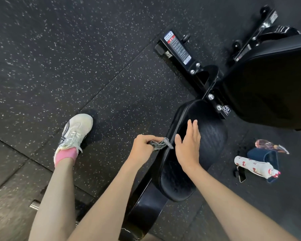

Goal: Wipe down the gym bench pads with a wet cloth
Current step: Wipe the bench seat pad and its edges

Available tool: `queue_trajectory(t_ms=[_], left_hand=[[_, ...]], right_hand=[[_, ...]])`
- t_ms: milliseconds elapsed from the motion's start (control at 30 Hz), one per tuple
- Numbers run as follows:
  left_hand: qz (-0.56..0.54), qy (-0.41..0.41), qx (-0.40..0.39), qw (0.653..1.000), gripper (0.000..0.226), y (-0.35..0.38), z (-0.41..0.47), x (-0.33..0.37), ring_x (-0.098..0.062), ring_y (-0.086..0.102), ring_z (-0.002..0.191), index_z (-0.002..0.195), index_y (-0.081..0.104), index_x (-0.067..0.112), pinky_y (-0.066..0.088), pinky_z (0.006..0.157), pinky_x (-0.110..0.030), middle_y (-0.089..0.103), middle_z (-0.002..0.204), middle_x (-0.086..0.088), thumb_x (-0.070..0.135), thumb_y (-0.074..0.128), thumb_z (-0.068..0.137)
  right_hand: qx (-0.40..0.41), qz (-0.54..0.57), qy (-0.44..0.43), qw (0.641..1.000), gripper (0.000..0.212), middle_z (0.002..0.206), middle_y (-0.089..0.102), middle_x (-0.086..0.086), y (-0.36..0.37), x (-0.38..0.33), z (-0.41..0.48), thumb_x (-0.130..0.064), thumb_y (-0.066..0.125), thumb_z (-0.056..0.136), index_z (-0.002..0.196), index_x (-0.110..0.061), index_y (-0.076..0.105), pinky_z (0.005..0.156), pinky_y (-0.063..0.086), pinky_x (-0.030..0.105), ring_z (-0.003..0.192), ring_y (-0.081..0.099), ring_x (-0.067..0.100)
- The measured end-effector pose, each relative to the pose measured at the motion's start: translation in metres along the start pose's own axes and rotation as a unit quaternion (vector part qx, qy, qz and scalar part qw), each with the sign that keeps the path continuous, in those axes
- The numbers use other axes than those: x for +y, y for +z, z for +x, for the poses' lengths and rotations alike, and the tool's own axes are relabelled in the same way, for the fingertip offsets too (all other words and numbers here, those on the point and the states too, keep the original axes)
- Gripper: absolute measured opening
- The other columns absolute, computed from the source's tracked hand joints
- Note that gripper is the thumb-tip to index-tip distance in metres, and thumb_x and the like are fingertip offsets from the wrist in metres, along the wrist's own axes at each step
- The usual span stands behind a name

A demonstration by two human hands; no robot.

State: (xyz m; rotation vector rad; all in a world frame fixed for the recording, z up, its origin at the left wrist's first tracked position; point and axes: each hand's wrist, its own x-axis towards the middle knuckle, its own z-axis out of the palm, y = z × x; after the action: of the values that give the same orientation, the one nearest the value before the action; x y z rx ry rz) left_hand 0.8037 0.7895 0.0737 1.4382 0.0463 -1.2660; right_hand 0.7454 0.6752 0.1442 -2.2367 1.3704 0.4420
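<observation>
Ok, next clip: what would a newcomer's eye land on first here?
The two bare hands at centre draw the eye. The left hand holds a crumpled grey patterned cloth at the edge of the black padded bench seat, and the right hand lies open over that pad. Next, the white sneaker with pink sock stands out on the speckled rubber floor at left.

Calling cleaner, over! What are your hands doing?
Left hand grips cloth beside seat pad edge. Right hand open over pad. Bottle, pouch on floor, clear of it.
</observation>
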Motion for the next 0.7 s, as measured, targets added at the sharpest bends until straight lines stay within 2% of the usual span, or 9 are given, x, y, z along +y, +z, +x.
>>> queue_trajectory(t_ms=[33, 100, 200, 267, 367, 433, 567, 700], left_hand=[[0.012, 0.000, -0.021, 1.000, 0.054, -0.006, -0.002, 0.000, 0.004, 0.065, 0.074, 0.100, 0.072, -0.001, 0.050, 0.067, -0.010, 0.071, 0.097, -0.009, -0.032, 0.037, 0.074], [0.033, -0.002, -0.050, 0.998, 0.050, -0.016, 0.002, -0.003, -0.001, 0.066, 0.071, 0.094, 0.075, 0.002, 0.051, 0.064, -0.015, 0.072, 0.090, -0.006, -0.030, 0.041, 0.075], [0.003, 0.008, -0.002, 1.000, 0.046, -0.017, 0.018, 0.006, -0.013, 0.070, 0.078, 0.092, 0.077, 0.009, 0.056, 0.069, -0.022, 0.073, 0.089, -0.006, -0.026, 0.050, 0.076], [-0.008, 0.053, 0.049, 0.997, 0.047, -0.005, 0.027, 0.023, -0.008, 0.068, 0.082, 0.100, 0.076, 0.011, 0.055, 0.074, -0.020, 0.074, 0.091, -0.002, -0.022, 0.052, 0.077], [0.044, 0.117, 0.053, 0.991, 0.056, 0.017, 0.033, 0.034, -0.003, 0.065, 0.094, 0.106, 0.074, 0.018, 0.054, 0.085, -0.023, 0.073, 0.099, 0.007, -0.019, 0.047, 0.074], [0.041, 0.101, 0.059, 0.992, 0.060, 0.025, 0.031, 0.026, -0.004, 0.064, 0.099, 0.106, 0.074, 0.020, 0.052, 0.089, -0.024, 0.072, 0.103, 0.007, -0.020, 0.044, 0.071], [0.043, 0.082, 0.049, 0.994, 0.063, 0.017, 0.021, 0.007, -0.012, 0.066, 0.097, 0.100, 0.076, 0.019, 0.054, 0.088, -0.035, 0.073, 0.100, 0.003, -0.024, 0.042, 0.069], [0.085, 0.062, -0.015, 0.994, 0.065, -0.002, 0.025, 0.000, -0.034, 0.068, 0.088, 0.086, 0.077, 0.033, 0.055, 0.079, -0.053, 0.074, 0.093, 0.003, -0.023, 0.049, 0.072]], right_hand=[[0.005, 0.003, 0.003, 1.000, 0.063, 0.161, -0.011, -0.007, 0.002, -0.001, 0.000, -0.020, 0.039, 0.102, 0.154, -0.020, 0.004, 0.121, 0.005, 0.042, 0.147, -0.008, 0.013], [0.018, 0.007, 0.003, 1.000, 0.062, 0.161, -0.009, -0.007, 0.005, -0.002, -0.001, -0.019, 0.038, 0.102, 0.154, -0.020, 0.004, 0.121, 0.005, 0.042, 0.147, -0.007, 0.012], [0.025, 0.012, 0.000, 1.000, 0.061, 0.161, -0.009, -0.007, 0.008, -0.001, -0.001, -0.019, 0.036, 0.102, 0.154, -0.021, 0.004, 0.121, 0.004, 0.042, 0.147, -0.007, 0.011], [0.025, 0.015, -0.003, 1.000, 0.060, 0.161, -0.009, -0.008, 0.009, 0.001, -0.001, -0.018, 0.035, 0.102, 0.154, -0.022, 0.005, 0.121, 0.003, 0.041, 0.147, -0.007, 0.010], [0.027, 0.015, -0.009, 0.999, 0.060, 0.161, -0.009, -0.009, 0.008, 0.003, 0.001, -0.017, 0.035, 0.102, 0.154, -0.022, 0.006, 0.121, 0.002, 0.040, 0.147, -0.006, 0.010], [0.032, 0.021, -0.013, 0.999, 0.059, 0.161, -0.006, -0.009, 0.007, 0.006, 0.002, -0.016, 0.035, 0.102, 0.154, -0.023, 0.009, 0.121, 0.003, 0.040, 0.147, -0.005, 0.009], [0.042, 0.028, -0.026, 0.998, 0.060, 0.161, -0.002, -0.010, 0.006, 0.010, 0.002, -0.011, 0.039, 0.101, 0.153, -0.025, 0.012, 0.121, 0.003, 0.039, 0.147, -0.004, 0.008], [0.051, 0.020, -0.036, 0.998, 0.059, 0.162, -0.003, -0.007, 0.009, 0.009, 0.000, -0.011, 0.037, 0.102, 0.154, -0.023, 0.011, 0.121, 0.000, 0.038, 0.147, -0.005, 0.009]])
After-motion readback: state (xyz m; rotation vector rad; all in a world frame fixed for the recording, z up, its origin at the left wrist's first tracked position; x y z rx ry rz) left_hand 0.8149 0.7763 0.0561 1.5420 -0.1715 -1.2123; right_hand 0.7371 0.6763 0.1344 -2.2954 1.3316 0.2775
